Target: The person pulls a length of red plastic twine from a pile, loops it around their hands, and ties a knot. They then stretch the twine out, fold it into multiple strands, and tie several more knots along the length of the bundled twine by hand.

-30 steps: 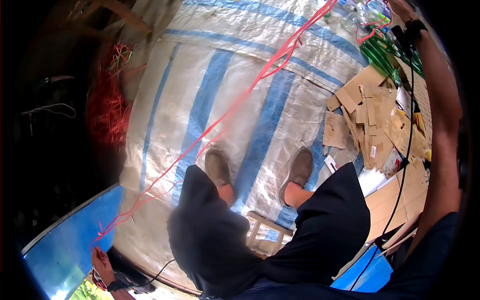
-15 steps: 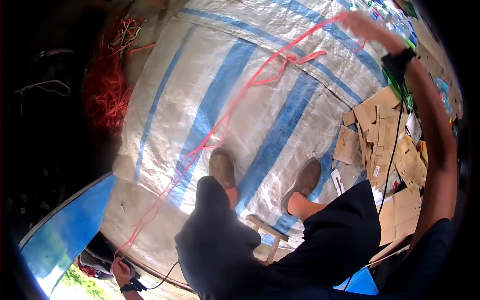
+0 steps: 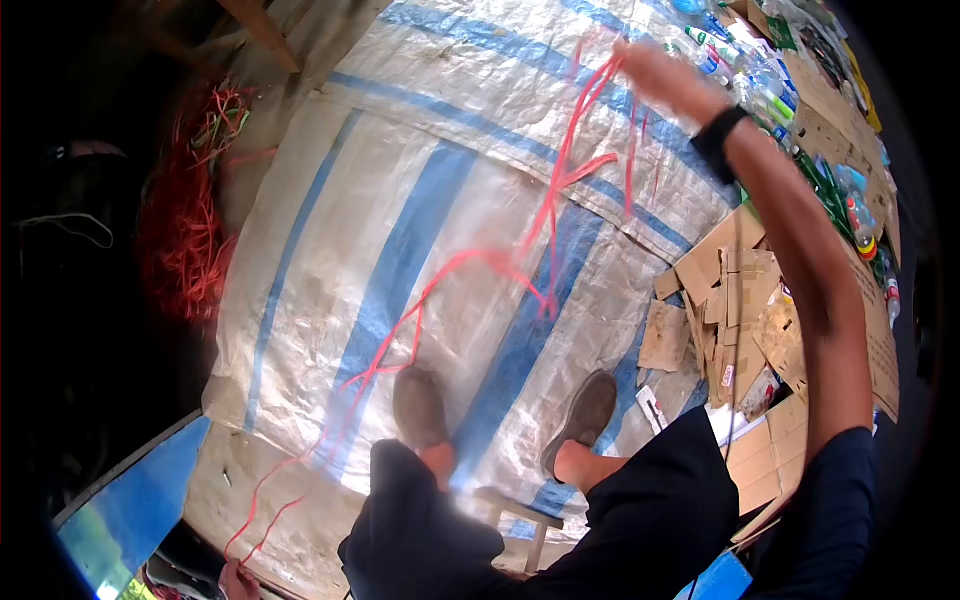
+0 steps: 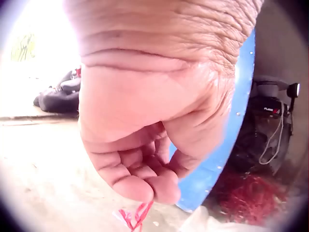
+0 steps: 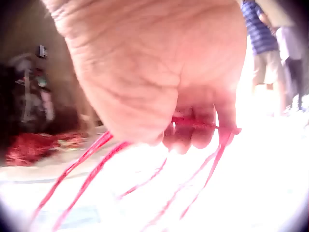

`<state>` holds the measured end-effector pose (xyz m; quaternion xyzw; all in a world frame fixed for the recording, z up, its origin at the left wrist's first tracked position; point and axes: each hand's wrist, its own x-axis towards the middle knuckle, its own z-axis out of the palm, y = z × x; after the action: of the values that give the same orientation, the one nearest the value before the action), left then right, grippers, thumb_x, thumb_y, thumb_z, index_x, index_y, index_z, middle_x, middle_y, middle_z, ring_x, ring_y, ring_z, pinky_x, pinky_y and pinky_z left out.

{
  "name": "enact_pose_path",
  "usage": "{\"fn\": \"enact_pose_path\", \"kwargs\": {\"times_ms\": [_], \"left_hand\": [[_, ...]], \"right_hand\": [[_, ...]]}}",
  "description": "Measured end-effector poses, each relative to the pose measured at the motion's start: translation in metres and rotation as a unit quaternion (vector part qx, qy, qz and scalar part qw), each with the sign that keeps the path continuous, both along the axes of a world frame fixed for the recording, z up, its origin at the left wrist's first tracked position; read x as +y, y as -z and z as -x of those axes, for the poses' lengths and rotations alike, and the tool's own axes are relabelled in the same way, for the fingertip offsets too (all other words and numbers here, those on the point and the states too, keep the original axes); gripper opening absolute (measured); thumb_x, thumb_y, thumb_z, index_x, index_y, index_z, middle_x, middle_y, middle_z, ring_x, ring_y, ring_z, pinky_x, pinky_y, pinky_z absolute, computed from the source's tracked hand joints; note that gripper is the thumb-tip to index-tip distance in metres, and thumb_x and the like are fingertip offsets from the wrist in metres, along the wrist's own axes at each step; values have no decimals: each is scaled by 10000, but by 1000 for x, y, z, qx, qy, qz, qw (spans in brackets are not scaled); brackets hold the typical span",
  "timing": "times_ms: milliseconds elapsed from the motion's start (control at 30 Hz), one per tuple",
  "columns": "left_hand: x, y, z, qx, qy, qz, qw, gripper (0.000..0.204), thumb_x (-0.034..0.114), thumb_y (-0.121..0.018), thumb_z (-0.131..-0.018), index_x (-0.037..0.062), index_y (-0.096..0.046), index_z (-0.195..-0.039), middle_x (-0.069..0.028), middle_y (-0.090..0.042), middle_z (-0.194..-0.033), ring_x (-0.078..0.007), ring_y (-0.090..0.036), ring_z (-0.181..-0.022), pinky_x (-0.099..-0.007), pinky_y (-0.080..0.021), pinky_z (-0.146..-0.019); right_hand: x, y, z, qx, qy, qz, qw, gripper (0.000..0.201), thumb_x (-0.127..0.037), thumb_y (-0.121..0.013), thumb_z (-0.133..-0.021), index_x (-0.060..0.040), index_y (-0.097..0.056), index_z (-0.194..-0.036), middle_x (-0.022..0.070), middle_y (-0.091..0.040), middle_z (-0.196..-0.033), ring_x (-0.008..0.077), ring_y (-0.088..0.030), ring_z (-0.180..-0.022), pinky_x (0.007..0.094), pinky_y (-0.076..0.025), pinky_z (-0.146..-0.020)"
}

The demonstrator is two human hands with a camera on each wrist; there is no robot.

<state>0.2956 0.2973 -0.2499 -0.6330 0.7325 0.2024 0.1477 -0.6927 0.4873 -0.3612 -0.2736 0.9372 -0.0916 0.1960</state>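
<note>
A long red plastic twine (image 3: 440, 272) runs in loose, bent strands between the two hands, over a striped woven plastic sheet (image 3: 420, 130). At the upper right of the head view, my right hand (image 3: 672, 82) grips one end of it. The right wrist view shows curled fingers round the twine (image 5: 91, 176), with several strands hanging below the palm. Low at the left, my left hand (image 3: 238, 580) holds the other end. In the left wrist view, its curled fingertips pinch the twine (image 4: 137, 217); most of that hand's twine is out of this view.
A tangled heap of red twine (image 3: 185, 220) lies left of the sheet. Flattened cardboard (image 3: 745, 300) and plastic bottles (image 3: 760, 80) are piled along the right. A blue panel (image 3: 140, 510) stands at lower left, a wooden stool (image 3: 520, 510) behind the feet. People (image 5: 265, 48) stand farther off.
My right hand has moved left and slightly down from the upper right corner. The twine, stretched nearly straight earlier, now sags and bends. My left hand sits lower in the head view.
</note>
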Motion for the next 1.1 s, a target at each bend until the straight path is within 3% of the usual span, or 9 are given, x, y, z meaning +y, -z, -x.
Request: {"fn": "enact_pose_path", "kwargs": {"times_ms": [133, 367, 400, 500, 667, 767, 867, 1033, 1100], "left_hand": [[-18, 4, 67, 22, -49, -110, 992, 452, 308, -489, -1036, -28, -550, -1332, -268, -522, -1385, -394, -457, -1323, -446, -366, -1112], [5, 71, 82, 171, -145, -295, 929, 449, 200, -603, -986, 43, -515, -1397, -204, -426, -1501, -325, -422, -1369, -398, -332, -1153], [24, 93, 112, 392, -420, -221, 788, 112, 211, -670, -936, 109, -642, -897, 26, -607, -677, -98, -570, -522, -235, -465, -450], [38, 118, 72, 364, -423, -291, 777, 136, 207, -683, -935, 77, -645, -947, -12, -629, -711, -113, -597, -565, -237, -484, -494], [78, 106, 95, 325, 113, -151, 927, 59, 106, -605, -905, 58, -582, -932, -14, -536, -699, -140, -508, -559, -248, -453, -527], [76, 144, 31, 328, -363, -313, 814, 165, 1, -576, -880, -17, -576, -1044, -97, -528, -762, -227, -540, -690, -340, -476, -624], [79, 165, -7, 162, 32, -179, 970, 168, 55, -632, -824, 6, -595, -981, -176, -601, -843, -374, -582, -809, -462, -457, -725], [89, 168, 2, 369, -471, -336, 727, 162, 12, -629, -868, 20, -608, -1028, -21, -553, -810, -125, -542, -687, -269, -457, -590], [99, 171, 3, 360, -369, -315, 797, 134, 190, -596, -992, 65, -639, -976, -6, -611, -751, -106, -572, -601, -270, -494, -531]], "right_hand": [[21, -31, 68, 562, -155, 77, 808, 251, -226, -598, -997, 2, -649, -1089, 56, -690, -989, 143, -629, -839, 255, -497, -796], [65, 57, -58, 178, -191, -146, 954, 364, 28, -476, -865, -96, -649, -1160, 211, -583, -1041, 368, -636, -936, 471, -541, -793], [83, 80, -81, 140, -212, -79, 964, 269, 34, -500, -821, -53, -654, -1024, 222, -600, -1020, 395, -637, -932, 479, -537, -774], [130, 114, -153, -1, -233, -49, 971, 174, -40, -563, -742, -69, -632, -899, 206, -617, -958, 408, -637, -902, 490, -529, -761], [196, 120, -220, -134, -232, -6, 963, 120, -95, -615, -759, -82, -612, -879, 177, -623, -926, 406, -617, -879, 482, -503, -741], [243, 122, -235, -132, -215, 13, 968, 108, -85, -637, -755, -51, -586, -844, 200, -597, -800, 434, -596, -843, 488, -490, -723], [282, 117, -242, -154, -150, 20, 976, 112, -34, -629, -743, -50, -601, -850, 200, -611, -821, 400, -606, -818, 469, -477, -690], [345, 111, -253, -146, -158, 1, 977, 81, -58, -599, -800, 4, -553, -823, 218, -564, -754, 385, -591, -718, 427, -470, -637], [372, 118, -260, -126, -167, -11, 978, 76, -50, -589, -815, 8, -540, -814, 205, -529, -723, 349, -554, -663, 407, -450, -605]]}}
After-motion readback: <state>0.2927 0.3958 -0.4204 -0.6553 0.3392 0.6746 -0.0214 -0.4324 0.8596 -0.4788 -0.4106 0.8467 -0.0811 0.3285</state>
